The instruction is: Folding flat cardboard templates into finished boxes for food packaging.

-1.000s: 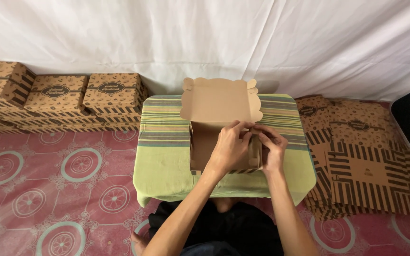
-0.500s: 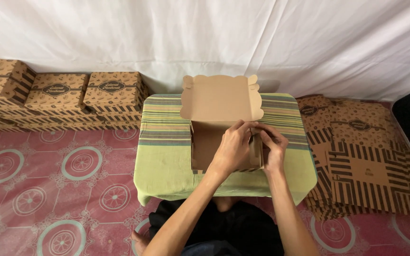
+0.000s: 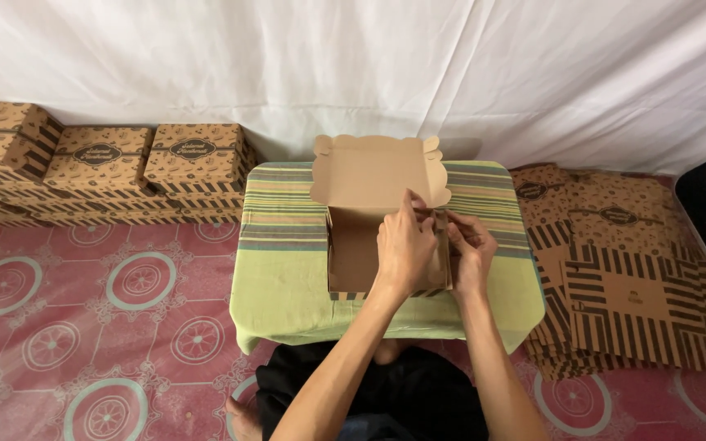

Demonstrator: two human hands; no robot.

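One camera sits on my head and looks steeply down and forward over my lap, so my forearms enter from the bottom edge. It is close enough that my left hand (image 3: pixel 403 245) and right hand (image 3: pixel 469 249) sit at the centre of the frame, over the small cloth-covered table (image 3: pixel 281 269). It faces the white sheet (image 3: pixel 353 65) hung straight ahead along the top. The view is wide, taking in the patterned floor mat (image 3: pixel 91 327) on both sides. There is no second view to share anything with.
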